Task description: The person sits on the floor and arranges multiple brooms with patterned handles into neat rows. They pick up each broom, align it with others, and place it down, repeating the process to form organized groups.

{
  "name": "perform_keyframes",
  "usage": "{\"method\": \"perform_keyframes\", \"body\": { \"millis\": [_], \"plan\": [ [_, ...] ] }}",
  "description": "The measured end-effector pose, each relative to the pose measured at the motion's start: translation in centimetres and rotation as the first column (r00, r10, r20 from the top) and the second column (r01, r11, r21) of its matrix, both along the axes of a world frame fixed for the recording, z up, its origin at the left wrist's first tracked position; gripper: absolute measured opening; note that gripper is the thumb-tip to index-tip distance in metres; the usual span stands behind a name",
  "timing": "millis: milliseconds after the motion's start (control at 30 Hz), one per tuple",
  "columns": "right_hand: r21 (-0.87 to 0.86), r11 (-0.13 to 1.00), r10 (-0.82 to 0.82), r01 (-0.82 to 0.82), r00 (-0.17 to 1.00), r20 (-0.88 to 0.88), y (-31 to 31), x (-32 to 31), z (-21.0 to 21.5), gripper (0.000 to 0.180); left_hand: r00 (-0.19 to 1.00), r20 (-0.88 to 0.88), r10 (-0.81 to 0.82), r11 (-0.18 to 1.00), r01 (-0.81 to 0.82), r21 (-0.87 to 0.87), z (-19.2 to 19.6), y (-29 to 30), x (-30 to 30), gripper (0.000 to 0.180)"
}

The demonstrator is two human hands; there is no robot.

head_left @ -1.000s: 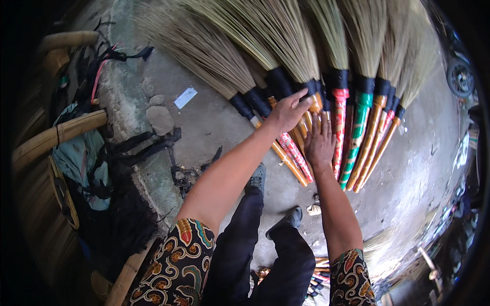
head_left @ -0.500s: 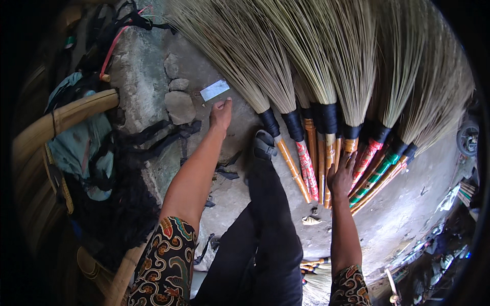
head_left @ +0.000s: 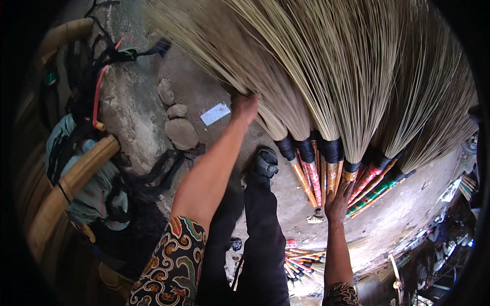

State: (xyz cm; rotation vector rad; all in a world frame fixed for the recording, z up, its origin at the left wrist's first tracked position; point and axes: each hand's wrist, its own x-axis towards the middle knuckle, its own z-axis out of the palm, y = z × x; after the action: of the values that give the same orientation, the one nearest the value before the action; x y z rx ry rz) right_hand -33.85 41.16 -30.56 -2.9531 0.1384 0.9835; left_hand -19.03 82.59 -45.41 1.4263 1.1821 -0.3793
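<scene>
Several brooms lie fanned out on the concrete ground, their long straw bristles (head_left: pixel 352 76) pointing away from me and their bound necks toward me. My left hand (head_left: pixel 245 109) is closed at the edge of the leftmost broom's bristles (head_left: pixel 268 120); its fingertips are partly hidden among the straw. My right hand (head_left: pixel 337 206) has its thumb and fingers around the orange-brown handle (head_left: pixel 350 175) of a middle broom, just below the black binding. Beside it lie a red-patterned handle (head_left: pixel 365 181) and a green one (head_left: pixel 375 195).
A pale blue-white card (head_left: pixel 215 114) lies near stones (head_left: pixel 181 133) left of the brooms. Black cloth strips (head_left: pixel 153 176), a bamboo pole (head_left: pixel 76 183) and a greenish bag (head_left: pixel 87 201) are farther left. More broom handles (head_left: pixel 301 262) lie behind my legs. My shoe (head_left: pixel 266 162) is near the brooms.
My left hand has moved right, from bare ground beside the card to the leftmost bristles. The right hand stays at the same broom's handle. The whole view has shifted.
</scene>
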Motion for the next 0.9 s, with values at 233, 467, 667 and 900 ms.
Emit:
{"method": "perform_keyframes", "body": {
  "millis": [233, 467, 667, 900],
  "plan": [
    [-0.167, 0.976, -0.184, 0.142, 0.945, -0.27, 10.4, 5.5, 3.4, 0.058, 0.798, 0.148, -0.584, 0.808, 0.589, 0.007, 6.0, -2.4, 6.1, 0.045],
    [0.558, 0.567, 0.481, -0.606, 0.793, 0.373, 30.3, 11.4, -6.2, 0.042, 0.545, 0.399, -0.738, 0.663, 0.696, 0.276, 7.5, -4.2, 8.5, 0.027],
    [0.295, 0.253, 0.964, -0.921, 0.216, -0.152, 42.2, 20.1, -20.2, 0.035, 0.434, 0.604, -0.668, 0.682, 0.681, 0.265, 10.2, -2.6, 9.6, 0.032],
    [0.137, 0.253, 0.937, -0.958, 0.207, -0.282, 37.2, 26.5, -21.1, 0.037, 0.441, 0.669, -0.598, 0.628, 0.777, 0.048, 13.1, 1.3, 11.4, 0.037]
  ]
}}
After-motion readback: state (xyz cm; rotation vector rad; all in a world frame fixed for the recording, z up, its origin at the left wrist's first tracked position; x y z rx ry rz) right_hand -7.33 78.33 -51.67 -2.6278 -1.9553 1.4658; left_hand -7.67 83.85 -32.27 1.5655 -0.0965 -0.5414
